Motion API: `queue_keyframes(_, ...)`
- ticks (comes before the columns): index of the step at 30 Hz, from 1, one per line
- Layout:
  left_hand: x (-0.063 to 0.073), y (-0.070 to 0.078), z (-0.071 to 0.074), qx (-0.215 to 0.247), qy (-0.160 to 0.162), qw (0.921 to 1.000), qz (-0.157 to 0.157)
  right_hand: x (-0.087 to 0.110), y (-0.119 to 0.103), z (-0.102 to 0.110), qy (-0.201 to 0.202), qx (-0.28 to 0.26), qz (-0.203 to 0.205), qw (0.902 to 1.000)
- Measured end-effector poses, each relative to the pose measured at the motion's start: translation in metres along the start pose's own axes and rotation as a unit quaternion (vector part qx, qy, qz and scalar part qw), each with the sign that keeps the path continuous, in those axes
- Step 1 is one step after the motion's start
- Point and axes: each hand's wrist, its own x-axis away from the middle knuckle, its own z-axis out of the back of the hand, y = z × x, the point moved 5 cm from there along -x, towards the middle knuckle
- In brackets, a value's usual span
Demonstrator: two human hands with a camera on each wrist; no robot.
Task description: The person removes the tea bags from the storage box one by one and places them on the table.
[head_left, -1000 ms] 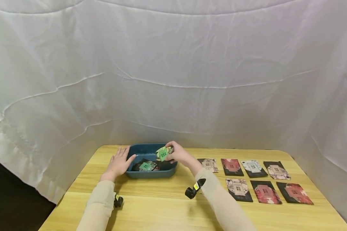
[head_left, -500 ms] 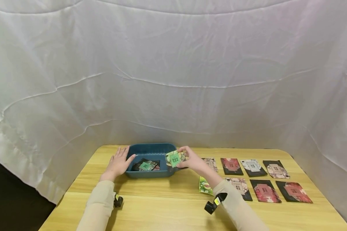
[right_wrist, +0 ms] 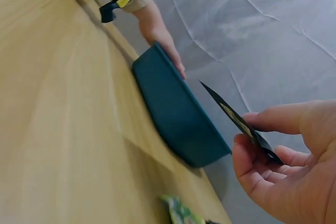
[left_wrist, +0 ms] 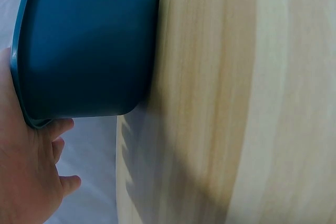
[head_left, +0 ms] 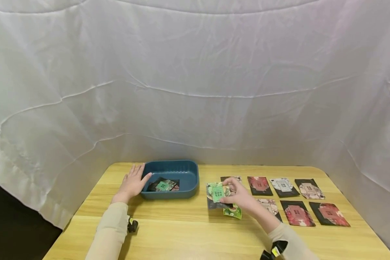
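Note:
My right hand pinches a flat square tea bag sachet, green label above and dark lower part, between thumb and fingers. In the right wrist view the sachet is seen nearly edge-on, raised over the table. It overlaps a green-and-yellow packet on the table in the head view. My left hand rests on the left end of a blue bin, fingers straight and spread outside, thumb over the rim. Several sachets, one with a green label, lie inside at the left.
To the right, two rows of sachets lie on the wooden table: red ones, a white one and pale ones. My right forearm partly covers the front row's left one. A grey curtain hangs behind.
My right hand has lifted the green sachet out of the bin and carried it right and nearer, over the table beside the bin. The left hand stays on the bin.

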Motion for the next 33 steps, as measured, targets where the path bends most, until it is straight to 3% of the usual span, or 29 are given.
queue_keyframes(5, -0.001, -0.002, -0.001, 0.0, 0.004, 1.0, -0.002, 0.021, 0.009, 0.01, 0.004, 0.019, 0.005, 0.9998)
queue_keyframes(12, -0.002, -0.002, -0.002, -0.004, 0.007, 0.9999, -0.006, 0.048, 0.018, 0.015, -0.028, 0.017, 0.009, 0.9994)
queue_keyframes(25, -0.002, -0.001, -0.001, -0.006, 0.008, 0.9999, -0.004, 0.079, 0.04, 0.01, -0.127, 0.006, 0.036, 0.9912)
queue_keyframes(33, -0.001, -0.001, -0.001, -0.006, 0.001, 1.0, -0.001, 0.086, 0.052, 0.006, -0.179, -0.03, 0.0, 0.9835)
